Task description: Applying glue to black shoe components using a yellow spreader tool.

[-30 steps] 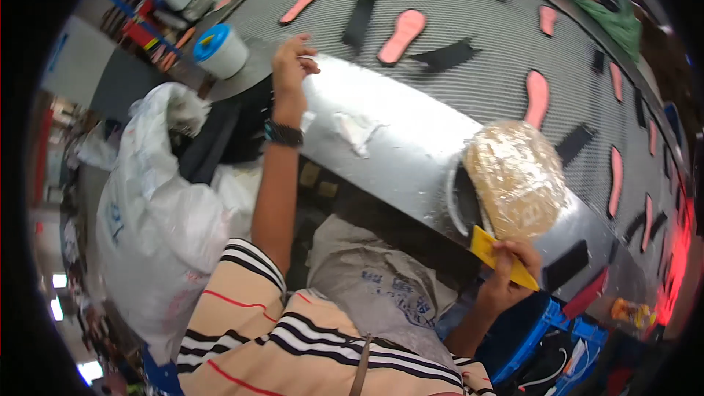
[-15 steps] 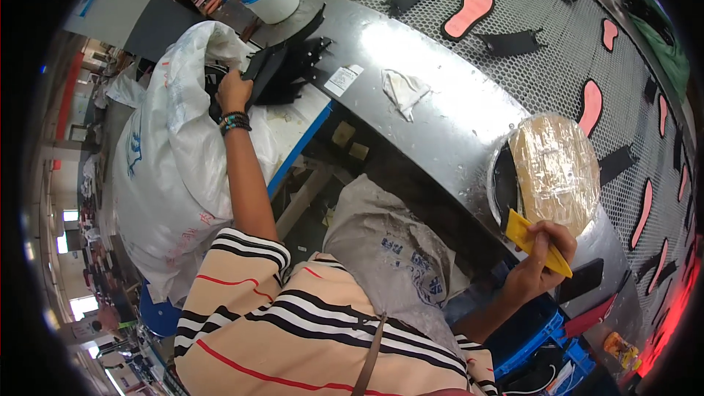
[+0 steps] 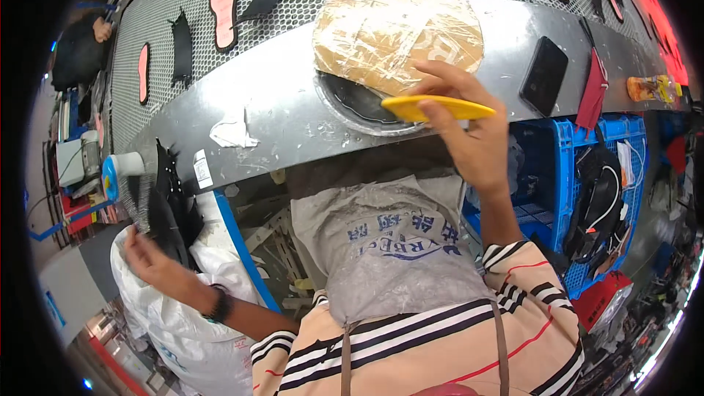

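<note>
My right hand grips a flat yellow scraper, fingers on one side and thumb on the other. It is just above the near rim of a round metal bowl holding something dark. A round, tape-wrapped cardboard lid covers most of that bowl. At the left, my left hand pinches the lower end of a dark fabric strip, blurred by motion. Beside it lies a pile of black fabric pieces, above a big white woven sack.
Pink insoles and black strips lie on a mesh conveyor beyond the metal ledge. The ledge carries a white rag, a phone and a bottle. A blue crate stands at the right; a white tub, far left.
The view has swung right. My left hand has come out of the white sack's opening with a dark strip. My right hand has brought the scraper over the bowl's near rim.
</note>
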Demonstrator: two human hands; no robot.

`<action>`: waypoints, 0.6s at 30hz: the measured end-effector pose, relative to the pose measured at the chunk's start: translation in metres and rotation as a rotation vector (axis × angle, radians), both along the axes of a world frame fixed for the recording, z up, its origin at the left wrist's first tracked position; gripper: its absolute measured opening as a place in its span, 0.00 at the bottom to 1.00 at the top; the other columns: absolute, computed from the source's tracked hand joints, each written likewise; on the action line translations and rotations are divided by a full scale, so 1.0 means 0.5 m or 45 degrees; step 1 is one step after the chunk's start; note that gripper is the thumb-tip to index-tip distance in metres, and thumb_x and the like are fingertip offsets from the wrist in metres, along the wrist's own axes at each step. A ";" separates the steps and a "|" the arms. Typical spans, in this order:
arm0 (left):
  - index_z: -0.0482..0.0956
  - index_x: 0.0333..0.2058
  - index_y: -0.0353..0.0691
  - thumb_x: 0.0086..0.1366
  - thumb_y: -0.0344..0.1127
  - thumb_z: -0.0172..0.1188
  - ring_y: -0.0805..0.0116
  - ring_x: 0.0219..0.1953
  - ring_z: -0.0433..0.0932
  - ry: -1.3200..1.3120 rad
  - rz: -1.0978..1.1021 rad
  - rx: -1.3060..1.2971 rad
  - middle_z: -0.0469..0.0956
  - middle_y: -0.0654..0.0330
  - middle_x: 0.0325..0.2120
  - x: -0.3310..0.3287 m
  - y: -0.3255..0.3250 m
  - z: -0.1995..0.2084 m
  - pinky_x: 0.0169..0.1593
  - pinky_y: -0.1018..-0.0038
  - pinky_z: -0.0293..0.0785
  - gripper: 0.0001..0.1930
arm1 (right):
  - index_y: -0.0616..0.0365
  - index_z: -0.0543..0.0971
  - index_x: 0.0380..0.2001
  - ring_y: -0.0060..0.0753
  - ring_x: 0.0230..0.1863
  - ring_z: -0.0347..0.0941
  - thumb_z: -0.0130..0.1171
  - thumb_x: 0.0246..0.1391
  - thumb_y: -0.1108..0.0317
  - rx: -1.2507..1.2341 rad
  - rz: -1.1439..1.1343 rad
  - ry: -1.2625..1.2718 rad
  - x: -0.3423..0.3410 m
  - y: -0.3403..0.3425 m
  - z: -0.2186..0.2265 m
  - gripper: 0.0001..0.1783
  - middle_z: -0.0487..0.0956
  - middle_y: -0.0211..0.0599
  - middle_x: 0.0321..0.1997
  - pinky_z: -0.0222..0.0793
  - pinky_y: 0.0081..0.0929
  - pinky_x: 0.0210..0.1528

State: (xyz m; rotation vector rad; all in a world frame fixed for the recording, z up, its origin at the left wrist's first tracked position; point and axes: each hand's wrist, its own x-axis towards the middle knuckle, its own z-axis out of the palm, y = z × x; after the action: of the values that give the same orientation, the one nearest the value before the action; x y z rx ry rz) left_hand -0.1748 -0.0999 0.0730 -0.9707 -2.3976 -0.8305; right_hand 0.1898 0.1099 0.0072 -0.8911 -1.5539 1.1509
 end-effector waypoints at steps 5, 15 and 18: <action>0.70 0.49 0.35 0.76 0.52 0.41 0.71 0.29 0.66 -2.064 -0.683 0.417 0.69 0.61 0.28 0.284 0.097 -0.152 0.39 0.71 0.65 0.23 | 0.59 0.80 0.50 0.27 0.38 0.80 0.63 0.56 0.75 0.021 0.013 -0.147 0.007 0.004 -0.018 0.17 0.84 0.37 0.35 0.74 0.23 0.44; 0.74 0.49 0.34 0.67 0.48 0.53 0.69 0.40 0.73 -2.095 -1.112 0.119 0.73 0.59 0.35 0.328 0.022 -0.224 0.51 0.68 0.69 0.22 | 0.60 0.83 0.34 0.38 0.33 0.78 0.68 0.50 0.73 0.328 0.032 -0.212 -0.048 0.008 -0.045 0.07 0.83 0.39 0.32 0.72 0.29 0.38; 0.79 0.42 0.32 0.67 0.41 0.54 0.71 0.43 0.76 -2.102 -0.955 -0.262 0.79 0.60 0.37 0.309 0.022 -0.184 0.49 0.73 0.70 0.16 | 0.60 0.82 0.33 0.38 0.33 0.78 0.68 0.49 0.74 0.348 0.046 -0.245 -0.055 0.014 -0.058 0.07 0.83 0.39 0.32 0.72 0.30 0.37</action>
State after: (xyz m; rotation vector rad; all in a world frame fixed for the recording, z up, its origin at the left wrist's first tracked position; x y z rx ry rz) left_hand -0.0204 -0.0889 -0.0192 -1.6996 -3.3605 -2.4092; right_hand 0.1625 0.1167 -0.0216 -0.8095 -1.8393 0.8694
